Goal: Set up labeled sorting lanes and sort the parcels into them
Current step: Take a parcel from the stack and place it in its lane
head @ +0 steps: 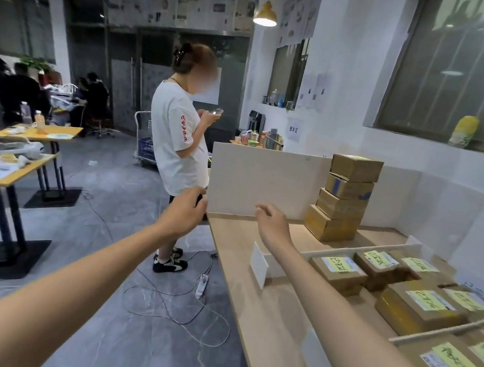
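A tall white board stands upright at the far left end of the wooden table. My left hand curls round the board's lower left edge. In front of its bottom edge my right hand hovers with loosely curled fingers and holds nothing. Several brown parcels are stacked behind the board. White divider strips mark lanes, where parcels with yellow labels lie. Two small blank white cards stand at the lane fronts.
A person in a white T-shirt stands close to the table's left end, looking at a phone. Cables and a power strip lie on the floor beside the table. Yellow-topped tables stand at left, a cart behind.
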`<state>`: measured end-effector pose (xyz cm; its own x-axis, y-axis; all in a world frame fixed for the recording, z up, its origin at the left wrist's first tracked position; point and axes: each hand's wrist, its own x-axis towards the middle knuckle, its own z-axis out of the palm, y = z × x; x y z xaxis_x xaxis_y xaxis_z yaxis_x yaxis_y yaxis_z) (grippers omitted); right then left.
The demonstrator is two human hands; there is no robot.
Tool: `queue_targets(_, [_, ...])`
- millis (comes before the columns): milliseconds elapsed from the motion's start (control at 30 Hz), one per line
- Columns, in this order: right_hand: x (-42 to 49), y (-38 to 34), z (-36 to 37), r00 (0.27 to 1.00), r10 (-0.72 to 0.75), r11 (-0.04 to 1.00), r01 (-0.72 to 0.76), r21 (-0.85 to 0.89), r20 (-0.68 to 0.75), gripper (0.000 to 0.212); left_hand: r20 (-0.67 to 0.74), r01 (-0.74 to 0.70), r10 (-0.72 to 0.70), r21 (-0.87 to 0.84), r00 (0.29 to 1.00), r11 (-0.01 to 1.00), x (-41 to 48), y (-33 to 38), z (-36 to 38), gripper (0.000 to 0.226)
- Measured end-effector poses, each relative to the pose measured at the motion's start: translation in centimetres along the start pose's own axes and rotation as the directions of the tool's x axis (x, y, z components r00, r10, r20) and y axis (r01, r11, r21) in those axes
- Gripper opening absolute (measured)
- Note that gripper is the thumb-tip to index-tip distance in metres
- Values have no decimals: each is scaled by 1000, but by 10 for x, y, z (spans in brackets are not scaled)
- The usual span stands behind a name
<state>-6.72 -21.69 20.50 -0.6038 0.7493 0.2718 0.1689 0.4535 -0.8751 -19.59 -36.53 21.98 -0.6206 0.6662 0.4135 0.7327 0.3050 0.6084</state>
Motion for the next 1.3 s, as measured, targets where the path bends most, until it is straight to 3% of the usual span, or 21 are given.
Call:
queue_targets(233, [93,22,12,998,37,999,-38,-17,-49,26,-3,-22,22,-18,1000,1000,87,-23,25,5])
queue_targets(467, [150,39,33,995,80,997,-79,11,-65,27,69,14,-15,14,998,1000,154,-64,57,40])
queue_targets(800, [233,61,68,985,133,991,-136,-18,-109,31,139,-42,44,-21,989,999,246,-106,96,43])
queue_targets(1100, [333,66,95,932,205,975,-222,-24,-299,31,218,-169,183,-79,959,982,378,-144,116,42])
queue_targets(1300, [375,81,98,860,283,950,-311,3,-424,30,290,-248,277,-132,916,960,441,-158,144,42])
